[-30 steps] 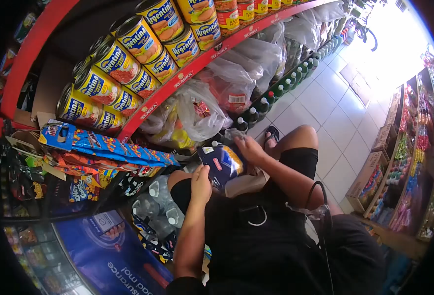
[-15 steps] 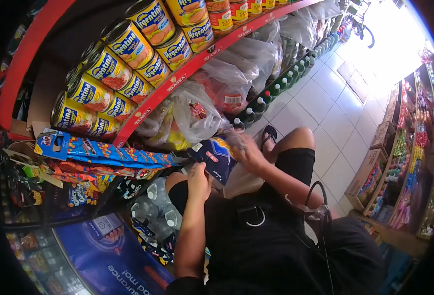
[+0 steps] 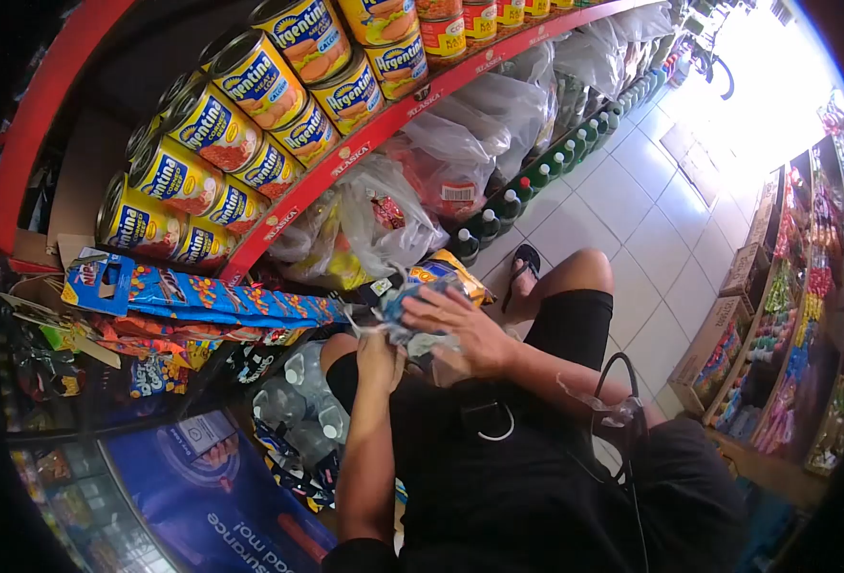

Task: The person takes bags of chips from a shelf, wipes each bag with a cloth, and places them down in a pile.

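Tiled floor [image 3: 622, 229], stocked shelf [image 3: 350, 153], packet [image 3: 465, 272]

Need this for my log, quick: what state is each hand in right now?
Left hand: closed, apparently holding the packet; grip partly hidden.
Right hand: open, laid over crumpled greyish material.

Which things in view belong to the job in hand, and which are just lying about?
In the job:
- yellow-and-blue pack, at the hands
- crumpled greyish material, cloth or plastic unclear, under the right hand
- left hand, beside that material

Just about:
- Argentina cans
- plastic bags
- green bottles
- blue snack packs
- clear bottles
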{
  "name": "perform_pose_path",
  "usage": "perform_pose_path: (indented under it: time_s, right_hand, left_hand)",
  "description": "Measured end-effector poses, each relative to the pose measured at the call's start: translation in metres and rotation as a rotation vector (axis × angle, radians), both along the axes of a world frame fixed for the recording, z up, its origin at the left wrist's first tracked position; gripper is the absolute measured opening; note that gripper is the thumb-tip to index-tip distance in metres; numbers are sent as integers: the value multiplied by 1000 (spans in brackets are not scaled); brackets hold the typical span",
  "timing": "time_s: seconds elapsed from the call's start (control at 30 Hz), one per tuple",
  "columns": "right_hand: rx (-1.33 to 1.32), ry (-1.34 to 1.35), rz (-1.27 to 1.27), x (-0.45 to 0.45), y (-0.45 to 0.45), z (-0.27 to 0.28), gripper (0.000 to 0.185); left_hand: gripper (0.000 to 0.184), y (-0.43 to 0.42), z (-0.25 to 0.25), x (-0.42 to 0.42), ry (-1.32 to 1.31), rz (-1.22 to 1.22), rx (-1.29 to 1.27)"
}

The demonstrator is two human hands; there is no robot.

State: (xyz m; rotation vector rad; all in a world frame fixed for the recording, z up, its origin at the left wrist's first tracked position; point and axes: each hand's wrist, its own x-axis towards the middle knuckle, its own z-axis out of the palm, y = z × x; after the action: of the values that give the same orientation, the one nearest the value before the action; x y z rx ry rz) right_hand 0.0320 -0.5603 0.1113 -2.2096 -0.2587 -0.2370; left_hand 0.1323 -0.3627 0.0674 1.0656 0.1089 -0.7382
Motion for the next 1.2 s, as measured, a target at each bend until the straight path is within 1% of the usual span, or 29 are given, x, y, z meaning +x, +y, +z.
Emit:
perform_pose_path:
  time_s: [0.03,0.07,0.1,0.13,0.17,0.2,0.23,0.27,0.3,0.37,0.4,0.47,0.5,0.53,0.57,0.6,0.63,0.73,0.83,0.87,0.97,1.0,1.03,1.07,1.1,1.13,1.17,1.2]
  right_hand:
    - [38,-7,-25,-3,-5,-6,58]
    - [38,-8,-141,5,-13,-35,62]
    - [210,-84,-262,10,-27,-46,62]
    - [473,117,-286,17,-41,-82,56]
    - [737,317,-307,19,-54,-112,50]
    - [364,319,-301,6,-69,-107,46]
    - [1016,593,-268,12,-72,-105,46]
    - [1658,822,-438,16,-74,-107,48]
    - [1770,869,-393,11,-77,-79,52]
    - [1933,814,-190,9,-74,-75,52]
    - [1876,833,-170,8,-73,-78,52]
    - [1762,859,-136,6,-75,-84,51]
    - [1763,876,-137,4,-77,-85,50]
    - [1764,893,-137,3,-80,-86,48]
    - [1762,911,-134,4,-84,-86,47]
    - [1754,936,-145,4,-86,-87,46]
    - [1748,963,-157,4,-85,-87,44]
    - [1694,1058,-168,7,-86,-79,40]
    - [1543,1111,-147,13,-84,-65,40]
    - [1549,1117,-123,15,-84,-66,39]
    - [1624,1060,-419,18,-93,-68,41]
    - [1728,993,-517,17,-92,-41,46]
    - [1472,868,-583,14,-99,-61,46]
    - [1213,743,-636,10,-109,-97,46]
    - [1131,641,-671,10,-110,-110,45]
    - [1041,542,-709,10,-110,-123,44]
    - [691,400,-607,8,-101,-116,44]
    - [344,258,-494,4,-86,-98,43]
  left_hand:
    - [30,6,-2,1,-27,-38,8]
    - [32,12,-4,2,-55,-75,16]
    - [33,10,14,2,38,-67,-32]
    - [35,8,30,1,130,-62,-80]
    - [35,7,41,-1,95,-60,-75]
    - [36,6,51,-5,59,-57,-71]
    - [37,7,55,-7,21,-51,-67]
    - [38,14,43,-2,41,-62,-121]
    - [38,12,50,-1,24,-103,-102]
    - [38,5,65,-3,-10,-182,-65]
    - [28,5,63,-4,-9,-167,9]
    - [22,14,88,15,-482,-489,470]
    - [23,16,96,21,-719,-649,698]
    - [26,18,85,18,-763,-491,729]
    - [9,16,96,20,-1067,-349,692]
    - [22,6,115,16,-1249,-248,718]
    - [41,-3,133,12,-1427,-143,743]
    - [75,-14,160,20,-1704,-539,903]
    - [87,-33,164,23,-1716,-939,775]
    - [84,-35,164,23,-1679,-1060,767]
    - [86,-33,137,33,-1631,-1102,774]
    - [68,-33,143,32,-1426,-1058,783]
    - [63,-32,135,34,-1274,-980,790]
    - [59,-30,119,36,-1119,-900,793]
    - [55,-27,110,36,-964,-818,794]
    - [56,-28,108,29,-1010,-760,835]
    - [57,-28,92,25,-975,-701,808]
    - [59,-28,66,23,-940,-642,781]
